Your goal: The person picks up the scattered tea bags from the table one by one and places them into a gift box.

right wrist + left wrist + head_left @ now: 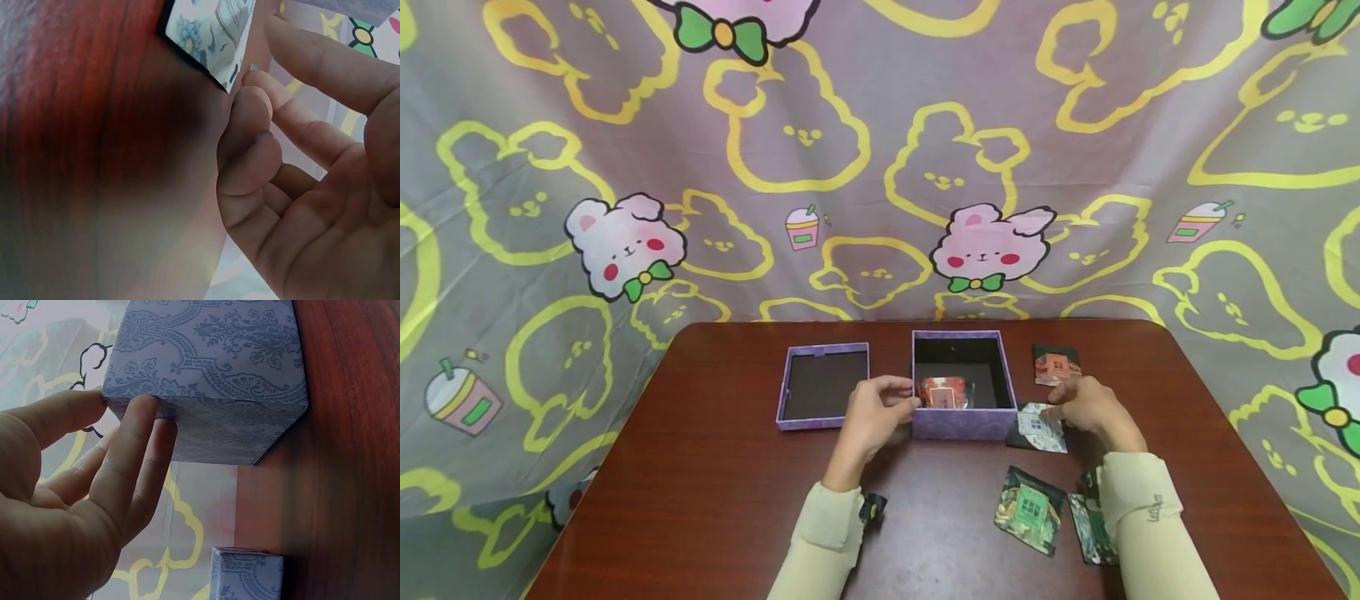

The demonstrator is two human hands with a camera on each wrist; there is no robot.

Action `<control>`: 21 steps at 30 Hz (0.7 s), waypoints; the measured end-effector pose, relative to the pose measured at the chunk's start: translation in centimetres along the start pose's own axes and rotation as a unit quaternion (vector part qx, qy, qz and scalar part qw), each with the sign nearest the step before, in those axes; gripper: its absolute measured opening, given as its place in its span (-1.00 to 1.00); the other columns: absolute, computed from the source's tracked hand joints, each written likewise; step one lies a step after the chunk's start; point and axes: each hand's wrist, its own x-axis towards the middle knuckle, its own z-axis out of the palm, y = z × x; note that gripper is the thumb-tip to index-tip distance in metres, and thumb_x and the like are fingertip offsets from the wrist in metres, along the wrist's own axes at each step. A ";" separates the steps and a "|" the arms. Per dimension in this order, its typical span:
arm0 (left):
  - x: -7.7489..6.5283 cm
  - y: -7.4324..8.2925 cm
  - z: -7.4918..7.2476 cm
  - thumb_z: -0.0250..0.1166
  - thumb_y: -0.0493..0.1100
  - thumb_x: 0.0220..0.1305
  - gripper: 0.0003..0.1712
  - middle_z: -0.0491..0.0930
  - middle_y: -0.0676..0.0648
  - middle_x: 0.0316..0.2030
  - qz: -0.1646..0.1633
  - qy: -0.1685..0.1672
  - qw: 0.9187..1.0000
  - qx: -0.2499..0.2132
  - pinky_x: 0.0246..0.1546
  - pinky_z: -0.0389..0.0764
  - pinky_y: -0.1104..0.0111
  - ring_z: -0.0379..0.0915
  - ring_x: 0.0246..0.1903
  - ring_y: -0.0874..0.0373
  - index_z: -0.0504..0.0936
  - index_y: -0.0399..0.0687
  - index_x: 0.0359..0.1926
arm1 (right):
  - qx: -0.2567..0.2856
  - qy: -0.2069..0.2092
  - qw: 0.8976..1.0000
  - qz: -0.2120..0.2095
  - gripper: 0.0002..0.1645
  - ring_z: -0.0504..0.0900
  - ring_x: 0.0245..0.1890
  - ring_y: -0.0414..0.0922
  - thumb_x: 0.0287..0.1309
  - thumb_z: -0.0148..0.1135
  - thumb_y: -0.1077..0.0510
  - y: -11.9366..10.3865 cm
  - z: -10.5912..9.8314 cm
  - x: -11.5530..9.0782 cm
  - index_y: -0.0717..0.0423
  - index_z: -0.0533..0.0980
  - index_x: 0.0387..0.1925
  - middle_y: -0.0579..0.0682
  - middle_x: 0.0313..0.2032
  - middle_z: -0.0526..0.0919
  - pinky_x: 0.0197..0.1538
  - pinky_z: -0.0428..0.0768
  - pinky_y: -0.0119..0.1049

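A purple patterned box (964, 423) without its lid stands near the middle of the table. My left hand (874, 417) grips its front left corner, thumb at the rim and fingers against the left wall, as the left wrist view also shows. Inside the box lies a red and white packet (943, 393). To the right of the box, my right hand (1092, 408) is over a white and black packet (1042, 428) on the table. In the right wrist view its thumb and fingers are apart beside the white packet (215, 37), with nothing held between them.
The purple lid (823, 425) lies inside-up left of the box. An orange and black packet (1056, 365) lies behind my right hand. A green packet (1028, 510) and a darker green one (1092, 525) lie nearer the front, the latter partly under my sleeve. A printed curtain (880, 183) hangs behind the table.
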 end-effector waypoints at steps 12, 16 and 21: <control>-0.1 0.1 0.0 0.38 -0.33 0.01 -0.69 0.61 -0.13 -0.36 0.006 0.004 1.000 0.002 -0.47 0.65 0.36 0.59 -0.38 0.12 0.60 -0.33 -0.17 | -0.035 -0.004 0.999 -0.006 -0.48 0.47 -0.39 0.00 -0.32 0.53 0.05 -0.1 0.1 0.3 0.19 0.52 -0.28 0.08 -0.34 0.56 -0.46 0.47 -0.20; 0.0 0.0 0.0 0.39 -0.33 -0.01 -0.65 0.61 -0.15 -0.35 0.006 0.000 1.000 0.002 -0.46 0.65 0.36 0.60 -0.38 0.10 0.58 -0.38 -0.15 | -0.038 -0.011 0.999 -0.007 -0.53 0.45 -0.43 -0.03 -0.32 0.53 0.10 0.0 0.1 0.5 0.19 0.50 -0.33 0.04 -0.41 0.54 -0.50 0.44 -0.24; 0.1 -0.1 0.1 0.40 -0.33 -0.01 -0.67 0.61 -0.14 -0.36 0.007 0.003 1.000 0.004 -0.47 0.65 0.36 0.60 -0.39 0.11 0.59 -0.36 -0.17 | -0.049 -0.025 0.998 -0.015 -0.56 0.42 -0.47 -0.05 -0.34 0.54 0.12 0.0 0.1 1.0 0.19 0.49 -0.39 0.01 -0.47 0.51 -0.53 0.40 -0.26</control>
